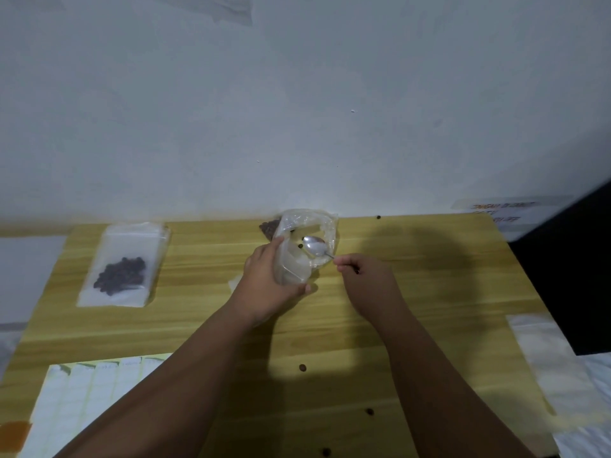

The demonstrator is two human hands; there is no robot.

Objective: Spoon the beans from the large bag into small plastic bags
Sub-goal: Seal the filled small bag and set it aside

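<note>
My left hand point(267, 279) grips a clear plastic bag point(305, 246) and holds its mouth open near the table's far edge. My right hand point(363, 276) pinches the handle of a metal spoon point(315, 246), whose bowl sits inside the bag's opening. One dark bean point(300, 246) shows beside the spoon bowl. Behind the bag lies a small heap of dark beans point(269, 228). On the left of the wooden table point(429, 292) lies a small flat plastic bag point(124, 266) with beans in it.
A sheet of white labels point(89, 401) lies at the front left. Flat clear bags point(555, 361) lie at the right edge. Loose beans point(302, 368) are scattered over the front of the table. A wall stands directly behind the table.
</note>
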